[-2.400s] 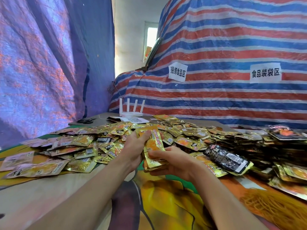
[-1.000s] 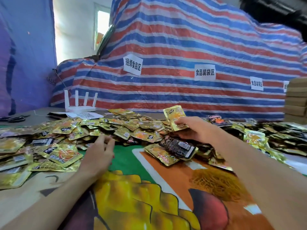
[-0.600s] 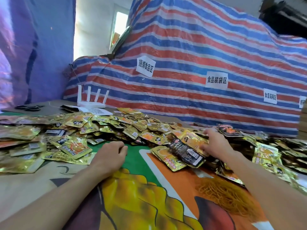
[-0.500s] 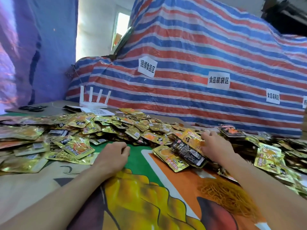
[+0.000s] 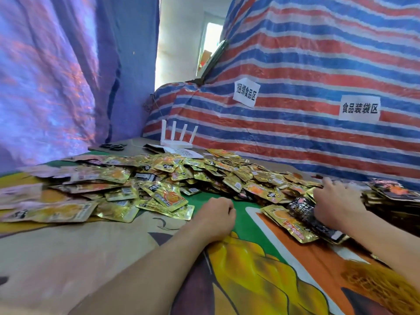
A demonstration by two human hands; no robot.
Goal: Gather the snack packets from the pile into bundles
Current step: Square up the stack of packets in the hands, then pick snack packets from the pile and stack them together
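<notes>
Change: compared with half a second ago, we see the right hand (image 5: 334, 201) lying lower and flatter on the heap, and the gold packet it held up then is no longer raised. The left hand (image 5: 216, 218) stays where it was.
Left hand: it rests on the green patch of the brightly printed cloth-covered surface (image 5: 250, 269), its grip curled into a fist with nothing in it.
Right hand: palm down on the heap's right edge, fingers bent over packets. We cannot tell whether its grip has one.
Packets: the wide pile of shiny gold foil snack packets (image 5: 181, 178) spreads over the surface from the far left to the right hand. A black foil packet (image 5: 313, 214) lies on gold ones, touching that hand.
Stack: dark packets with orange print (image 5: 391, 194) are heaped just right of the right hand.
Behind: a white router with four upright antennas (image 5: 178, 139) stands beyond the pile, before a red, white and blue striped tarpaulin (image 5: 318, 64) bearing two white paper signs (image 5: 245, 93).
</notes>
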